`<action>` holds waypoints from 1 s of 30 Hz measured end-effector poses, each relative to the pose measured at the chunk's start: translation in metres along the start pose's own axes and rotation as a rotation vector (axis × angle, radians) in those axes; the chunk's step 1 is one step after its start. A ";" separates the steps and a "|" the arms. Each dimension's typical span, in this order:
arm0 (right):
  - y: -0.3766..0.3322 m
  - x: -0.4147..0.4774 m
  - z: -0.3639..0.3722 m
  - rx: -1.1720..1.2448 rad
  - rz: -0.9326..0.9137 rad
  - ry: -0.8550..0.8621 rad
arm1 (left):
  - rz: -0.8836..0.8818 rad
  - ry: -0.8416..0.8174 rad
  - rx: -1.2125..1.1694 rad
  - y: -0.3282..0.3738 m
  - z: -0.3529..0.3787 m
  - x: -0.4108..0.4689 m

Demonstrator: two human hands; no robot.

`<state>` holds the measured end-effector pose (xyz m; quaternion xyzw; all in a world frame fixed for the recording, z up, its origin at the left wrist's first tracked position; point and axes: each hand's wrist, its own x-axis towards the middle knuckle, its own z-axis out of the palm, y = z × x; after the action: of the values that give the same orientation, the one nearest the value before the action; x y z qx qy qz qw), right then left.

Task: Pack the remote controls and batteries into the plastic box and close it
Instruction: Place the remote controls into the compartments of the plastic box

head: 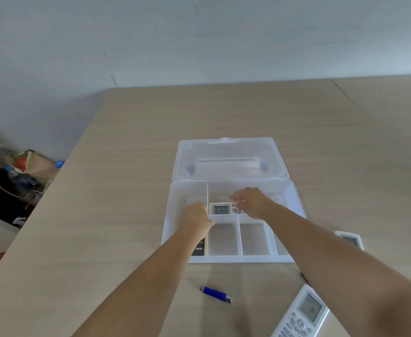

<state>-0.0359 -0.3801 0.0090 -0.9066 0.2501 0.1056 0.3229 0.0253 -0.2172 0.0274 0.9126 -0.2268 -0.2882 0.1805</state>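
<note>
Both hands — left, right — pinch dividers inside the open plastic box.

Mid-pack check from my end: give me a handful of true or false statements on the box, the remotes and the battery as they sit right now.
1. The plastic box has its lid open, lying back on the table. True.
2. No remote is in the box yet. False: one remote with a screen lies in a rear compartment, between the left hand and the right hand.
3. The blue battery is in a front compartment. False: it lies on the table in front of the box.
4. Two remotes are outside the box: the near remote and the remote to the right of the box. True.
5. The two middle front compartments hold remotes. False: they look empty.
</note>
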 end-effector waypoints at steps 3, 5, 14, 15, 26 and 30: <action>0.004 -0.019 -0.017 0.100 -0.010 0.160 | 0.036 0.086 0.122 0.014 -0.004 -0.020; 0.011 -0.038 -0.035 0.128 0.015 0.299 | 0.139 0.185 0.223 0.033 -0.004 -0.038; 0.101 -0.145 -0.076 0.150 0.477 0.613 | 0.554 -0.133 0.431 0.095 0.070 -0.126; 0.112 -0.156 -0.065 0.113 0.559 0.539 | 0.506 -0.178 0.451 0.092 0.082 -0.133; 0.141 -0.195 0.015 0.008 0.719 0.421 | 0.230 -0.271 0.491 0.058 0.160 -0.145; 0.140 -0.189 0.023 0.075 0.754 0.402 | 0.220 -0.231 0.500 0.053 0.162 -0.144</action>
<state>-0.2713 -0.3859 -0.0167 -0.7421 0.6255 0.0281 0.2392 -0.1955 -0.2192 -0.0088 0.8598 -0.4074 -0.3043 -0.0468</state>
